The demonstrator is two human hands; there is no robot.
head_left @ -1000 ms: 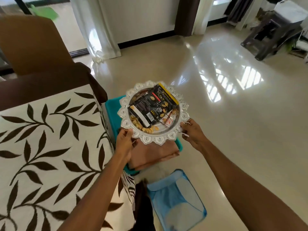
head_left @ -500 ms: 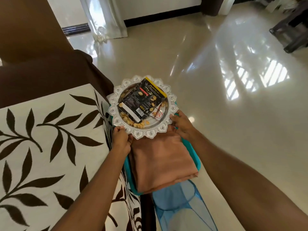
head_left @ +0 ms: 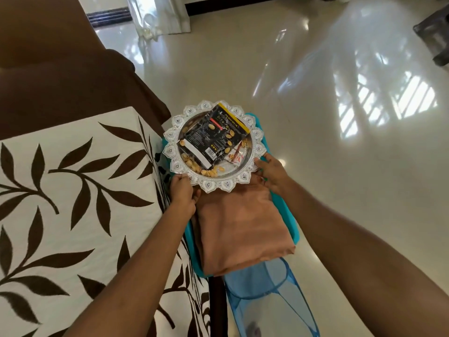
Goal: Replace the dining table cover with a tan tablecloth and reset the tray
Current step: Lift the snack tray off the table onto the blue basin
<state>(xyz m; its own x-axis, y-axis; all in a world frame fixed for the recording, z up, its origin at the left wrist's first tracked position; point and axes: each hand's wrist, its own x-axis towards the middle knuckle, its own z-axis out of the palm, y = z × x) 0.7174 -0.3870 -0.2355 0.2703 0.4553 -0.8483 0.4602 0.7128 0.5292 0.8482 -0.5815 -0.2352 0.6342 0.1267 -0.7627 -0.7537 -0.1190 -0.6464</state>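
Observation:
Both of my hands hold a round silver tray (head_left: 255,136) with a scalloped rim, just off the table's right edge. My left hand (head_left: 182,195) grips its near left rim and my right hand (head_left: 271,171) its near right rim. A black snack packet (head_left: 213,137), a small white sachet and loose nuts lie in the tray. Under the tray, a folded tan tablecloth (head_left: 240,229) rests on a teal stool or bin (head_left: 291,222). The dining table at left wears a white cover (head_left: 73,203) with brown leaves.
A blue mesh hamper (head_left: 267,302) stands on the floor below the teal stool. A brown chair (head_left: 60,76) sits at the table's far side. A white curtain (head_left: 160,15) hangs at the back. Glossy tiled floor (head_left: 340,142) spreads to the right.
The tray has come down and closer over the teal stool and tan cloth. My view has tilted down, so more of the folded cloth shows.

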